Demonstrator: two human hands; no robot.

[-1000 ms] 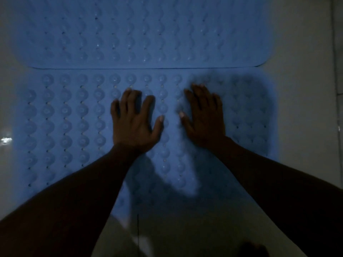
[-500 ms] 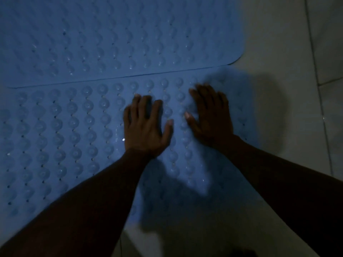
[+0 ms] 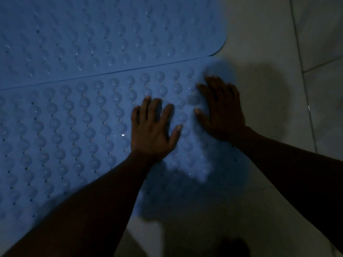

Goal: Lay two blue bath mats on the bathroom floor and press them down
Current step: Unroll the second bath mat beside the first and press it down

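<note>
Now our left hand (image 3: 152, 130) and right hand (image 3: 220, 112) press flat, fingers spread, on the near mat's (image 3: 65, 136) right end — its length runs left, left hand nearer.

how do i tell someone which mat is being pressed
Start at the pale tiled floor, where two blue bumpy rubber bath mats lie side by side. It is the nearer mat, below the dark seam. Unlike the farther mat, it has the left hand and right hand flat on it.
</note>
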